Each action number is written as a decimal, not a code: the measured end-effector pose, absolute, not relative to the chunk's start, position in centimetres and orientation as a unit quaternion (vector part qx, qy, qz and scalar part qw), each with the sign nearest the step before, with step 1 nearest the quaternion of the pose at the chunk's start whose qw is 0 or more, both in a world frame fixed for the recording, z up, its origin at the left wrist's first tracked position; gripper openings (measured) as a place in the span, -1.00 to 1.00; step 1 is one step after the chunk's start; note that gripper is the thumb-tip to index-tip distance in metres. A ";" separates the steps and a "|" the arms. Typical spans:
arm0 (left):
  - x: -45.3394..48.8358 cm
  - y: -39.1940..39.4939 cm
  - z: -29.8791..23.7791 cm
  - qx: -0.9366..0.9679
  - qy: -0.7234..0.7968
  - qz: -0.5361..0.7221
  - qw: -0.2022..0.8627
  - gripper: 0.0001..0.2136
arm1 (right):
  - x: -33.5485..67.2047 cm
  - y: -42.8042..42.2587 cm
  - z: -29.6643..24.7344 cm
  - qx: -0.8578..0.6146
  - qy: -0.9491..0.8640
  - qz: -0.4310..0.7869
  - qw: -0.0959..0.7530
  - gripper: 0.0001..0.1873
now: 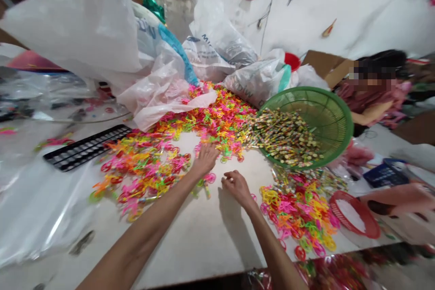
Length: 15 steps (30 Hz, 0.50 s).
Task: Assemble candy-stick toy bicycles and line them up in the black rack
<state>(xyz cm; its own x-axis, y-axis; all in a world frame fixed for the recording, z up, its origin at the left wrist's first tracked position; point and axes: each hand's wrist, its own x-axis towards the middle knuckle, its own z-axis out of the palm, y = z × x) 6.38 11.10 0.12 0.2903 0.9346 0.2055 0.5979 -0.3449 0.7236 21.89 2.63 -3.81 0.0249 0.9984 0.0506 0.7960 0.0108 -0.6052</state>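
The left hand (205,158) touches the plastic toys (233,105), grip hard to tell, while the right hand (238,186), grip apart, hovers over the counter (190,244).

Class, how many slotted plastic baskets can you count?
2: a green basket partly filled with patterned sticks, and a smaller red basket farther right. Others may be hidden.

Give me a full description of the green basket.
The green basket is wide and round, apparently plastic, with slotted walls and a solid-looking rim. It sits on the table, right of the right hand, seemingly tipped leftward. Patterned sticks fill its lower left side, more of them lying just outside. Its far side is bare inside.
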 end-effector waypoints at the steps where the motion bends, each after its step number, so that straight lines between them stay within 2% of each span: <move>1: 6.7 11.5 -0.3 0.759 0.498 0.318 0.273 -0.79 | 22.8 3.0 -3.5 -0.675 -0.674 0.191 0.234 -0.77; 6: 5.5 12.0 -1.1 0.703 0.484 0.399 0.335 -0.95 | 28.7 8.0 -0.6 -0.772 -0.618 0.064 0.136 -0.74; 11: 4.2 11.6 -0.6 0.519 0.507 0.506 0.466 -0.83 | 31.3 14.1 -0.4 -0.808 -0.580 0.029 0.094 -0.72; 15: 3.5 11.1 -0.5 0.305 0.504 0.544 0.597 -0.82 | 30.3 14.0 -1.8 -0.807 -0.585 0.032 0.075 -0.76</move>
